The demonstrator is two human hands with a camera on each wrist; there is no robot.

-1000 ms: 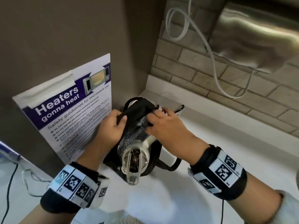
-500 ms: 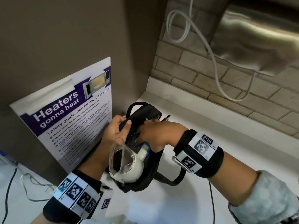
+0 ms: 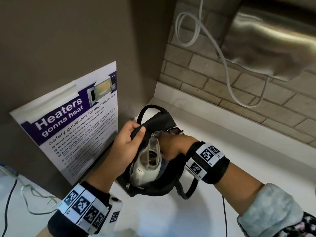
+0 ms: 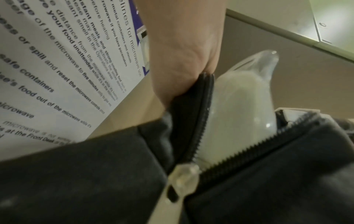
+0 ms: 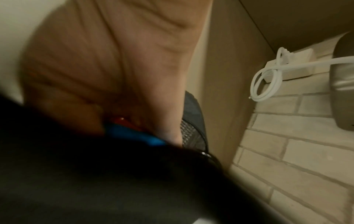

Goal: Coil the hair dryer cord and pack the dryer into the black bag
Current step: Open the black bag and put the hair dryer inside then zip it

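Observation:
The black bag (image 3: pixel 160 189) stands open on the white counter (image 3: pixel 248 159) in the corner. My left hand (image 3: pixel 135 132) grips the bag's left rim, thumb over the fabric; the left wrist view shows this hand (image 4: pixel 184 60) holding the open zipper edge of the bag (image 4: pixel 191 106). The white hair dryer (image 3: pixel 145 170) sits in the bag with its clear nozzle pointing up, and its body (image 4: pixel 235 106) shows between the zipper teeth. My right hand (image 3: pixel 168 142) reaches into the bag behind the dryer. Its fingers are hidden inside, close to a blue part (image 5: pixel 130 134). The cord is out of sight.
A microwave safety poster (image 3: pixel 77 125) leans on the brown wall just left of the bag. A white cable (image 3: pixel 222 62) hangs on the brick wall below a steel appliance (image 3: pixel 273 40). Thin cables (image 3: pixel 10 199) lie at the far left.
The dryer has tipped from lying nozzle-forward to nozzle-up and sunk deeper into the bag. My right hand has pushed further inside. My left hand still holds the rim.

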